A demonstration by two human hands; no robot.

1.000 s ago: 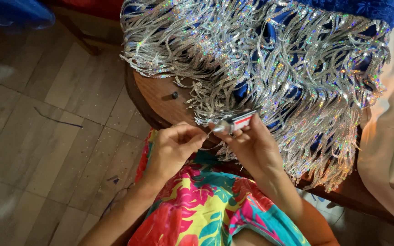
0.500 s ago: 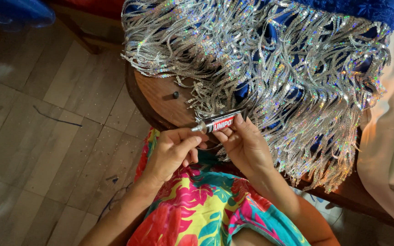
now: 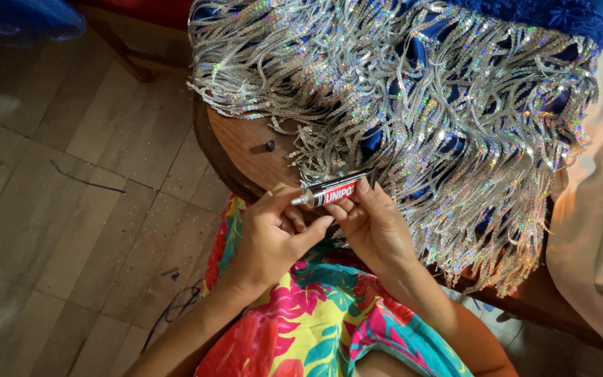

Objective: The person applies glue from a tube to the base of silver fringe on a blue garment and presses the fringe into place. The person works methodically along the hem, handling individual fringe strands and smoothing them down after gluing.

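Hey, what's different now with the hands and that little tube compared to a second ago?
The small tube has turned from mostly hidden between the fingers to lying lengthwise, its label facing up and its nozzle toward the left hand. The right hand keeps hold of its body, and the left fingertips stay at the nozzle end. The sequined fringe fabric, wooden table and small black cap have not moved.

Small black-red-white tube (image 3: 335, 190) between both hands.
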